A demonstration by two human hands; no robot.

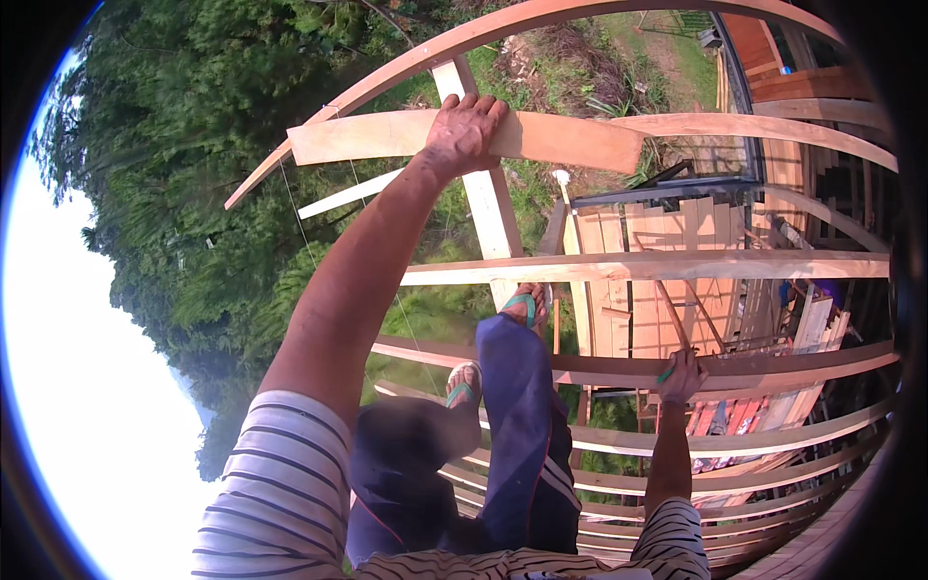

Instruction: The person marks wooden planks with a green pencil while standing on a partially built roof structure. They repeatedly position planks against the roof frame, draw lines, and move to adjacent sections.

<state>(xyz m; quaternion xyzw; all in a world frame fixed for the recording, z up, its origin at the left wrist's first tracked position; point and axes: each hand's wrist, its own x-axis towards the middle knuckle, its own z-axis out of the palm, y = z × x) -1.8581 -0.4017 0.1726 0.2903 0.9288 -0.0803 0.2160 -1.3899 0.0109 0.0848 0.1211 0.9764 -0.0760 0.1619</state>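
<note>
My left hand [467,128] is closed over the upper edge of a short, flat wooden board [570,142]. This board lies across a pale crossbeam [491,208], in line with a long rafter [754,126] on its right. Lower right, my right hand [682,376] is closed over a rafter [773,367]. Something small and green [665,374] shows at its finger side, too small to name. My feet, in green flip-flops [520,304], stand on the timber framing, the right one by the crossbeam.
Several parallel rafters [619,267] run left to right, with open gaps between them. Far below are wooden planks [667,232], stacked lumber and grass [677,58]. Dense trees [222,116] fill the left. A thin string [300,213] hangs near the rafter ends.
</note>
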